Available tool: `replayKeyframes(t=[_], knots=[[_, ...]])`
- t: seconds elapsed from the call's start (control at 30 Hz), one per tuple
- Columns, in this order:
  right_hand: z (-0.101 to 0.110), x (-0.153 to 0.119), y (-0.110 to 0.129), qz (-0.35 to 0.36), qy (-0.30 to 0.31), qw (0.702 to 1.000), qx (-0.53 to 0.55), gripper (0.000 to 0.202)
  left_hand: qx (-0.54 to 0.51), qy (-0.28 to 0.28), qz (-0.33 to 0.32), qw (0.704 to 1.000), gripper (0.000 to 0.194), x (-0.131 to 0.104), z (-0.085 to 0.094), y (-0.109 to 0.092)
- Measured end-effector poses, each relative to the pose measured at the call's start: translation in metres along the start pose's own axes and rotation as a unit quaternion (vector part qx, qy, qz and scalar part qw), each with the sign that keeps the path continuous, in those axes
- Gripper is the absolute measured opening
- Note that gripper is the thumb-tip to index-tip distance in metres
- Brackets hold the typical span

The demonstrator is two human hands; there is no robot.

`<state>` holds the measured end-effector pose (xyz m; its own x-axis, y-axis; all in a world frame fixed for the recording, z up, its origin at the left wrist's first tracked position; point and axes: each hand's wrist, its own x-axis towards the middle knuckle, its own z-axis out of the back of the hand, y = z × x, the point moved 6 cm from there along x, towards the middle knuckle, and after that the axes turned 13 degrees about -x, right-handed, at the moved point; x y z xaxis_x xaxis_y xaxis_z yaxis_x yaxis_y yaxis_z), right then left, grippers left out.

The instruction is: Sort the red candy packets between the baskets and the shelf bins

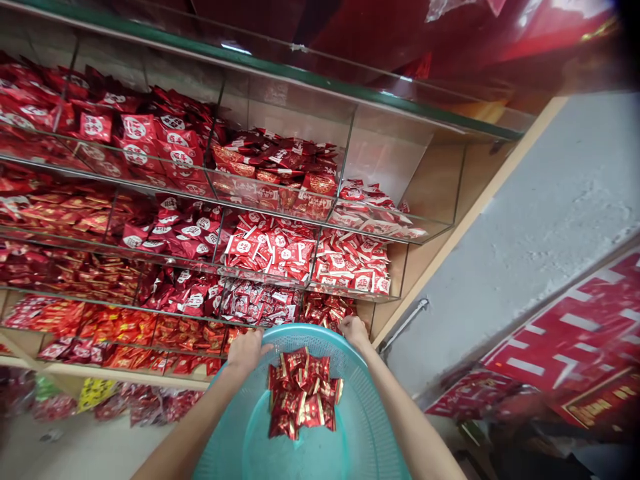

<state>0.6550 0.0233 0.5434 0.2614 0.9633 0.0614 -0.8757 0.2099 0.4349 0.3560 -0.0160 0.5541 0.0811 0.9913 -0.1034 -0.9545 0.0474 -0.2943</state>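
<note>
A turquoise plastic basket (367, 413) with perforated sides is in front of me, its far rim up against the lower shelves. Inside it lies a small heap of shiny red and gold wrapped candies (305, 393). My left hand (247, 351) is closed on the far left of the rim, with the thumb over the inner side. On the far right of the rim, my right hand (354, 331) is closed too, its fingertips partly hidden. Just beyond the rim, a compartment holds similar red and gold candies (327, 310).
Tiered shelves with clear dividers hold many red packets (183, 157). A glass shelf edge (320, 81) runs overhead. The wooden side panel (465, 200) meets a grey wall (565, 200) on the right. Bagged goods (150, 403) are under the shelves; red printed packages (575, 333) stand at right.
</note>
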Motion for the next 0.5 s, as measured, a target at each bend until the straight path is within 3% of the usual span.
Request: replayKeyframes(t=[0.2,0.3,0.4,0.5], knots=[[0.033,-0.023,0.015,0.033,-0.05,0.998,0.011,0.013,0.003,-0.007,-0.007,1.0,0.042,0.0,0.001,-0.001],[0.045,-0.047,0.032,0.087,-0.068,0.99,0.086,0.019,0.009,-0.01,-0.02,1.0,0.041,0.002,-0.001,-0.001],[0.045,-0.076,0.047,0.134,-0.033,0.975,0.172,0.026,0.01,-0.004,-0.013,1.0,0.042,0.002,-0.004,0.0],[0.034,-0.101,0.054,0.137,0.018,0.963,0.23,0.027,-0.002,0.01,0.002,1.0,0.042,0.002,-0.005,0.001]])
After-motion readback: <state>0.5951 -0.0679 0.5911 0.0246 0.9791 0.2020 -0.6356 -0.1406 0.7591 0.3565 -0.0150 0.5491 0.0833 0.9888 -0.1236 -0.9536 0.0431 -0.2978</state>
